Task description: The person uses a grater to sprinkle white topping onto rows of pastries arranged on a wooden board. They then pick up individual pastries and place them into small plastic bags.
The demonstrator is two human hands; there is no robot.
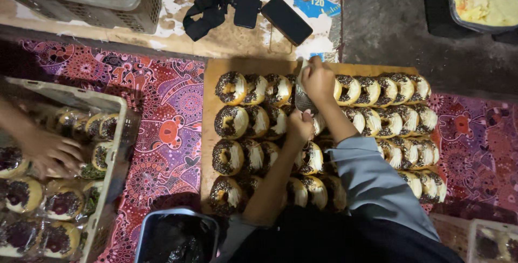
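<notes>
- Between my fingers, a clear bag [304,101]: right hand [318,81] pinches its top, left hand [300,126] grips below.
- Under them, doughnuts [232,122] lie in rows on a board [208,95].

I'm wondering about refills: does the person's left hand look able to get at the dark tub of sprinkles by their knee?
Probably yes. The left hand rests on the doughnuts mid-board, and the dark tub sits open just below the wooden board, with nothing lying between them.
</notes>
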